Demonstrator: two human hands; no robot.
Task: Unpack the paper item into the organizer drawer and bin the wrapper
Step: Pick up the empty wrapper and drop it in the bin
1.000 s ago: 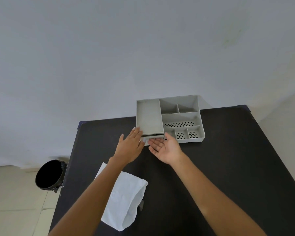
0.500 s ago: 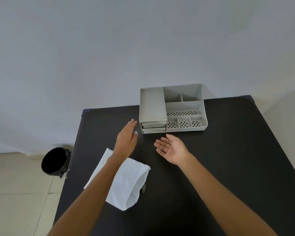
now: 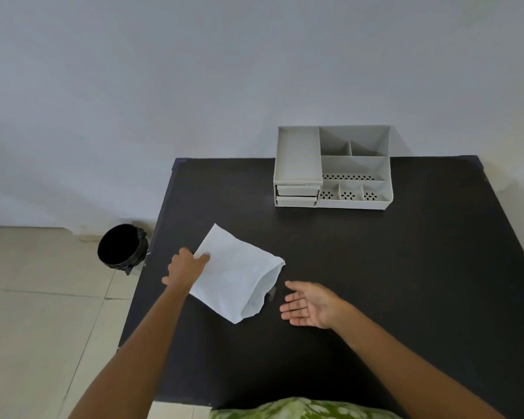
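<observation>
White crinkled paper wrapper (image 3: 236, 275) flat on the black matte tabletop (image 3: 375, 267), toward its left side, open mouth turned to the right, one corner pointing away toward the wall. Left hand (image 3: 185, 269) at the wrapper's left edge, thumb on top of the paper, other fingers curled at or under that edge; pinching the sheet, by the look of it. Right hand (image 3: 310, 303) just right of the wrapper's mouth, palm up, fingers spread and loosely extended, nothing in it, not touching the paper. Small pale scrap (image 3: 272, 293) on the table between the wrapper's mouth and the right hand; too small to identify. Grey plastic desk organizer (image 3: 333, 167) at the far edge of the table against the pale wall (image 3: 194, 71), well apart from the wrapper: two shallow drawers (image 3: 297, 195) stacked at its left front, both pushed in, open perforated compartments to the right. Round black bin (image 3: 122, 246) on the tiled beige floor (image 3: 43, 313), just beyond the table's left edge, near the left hand. Green patterned clothing (image 3: 300, 409) at the bottom edge.
</observation>
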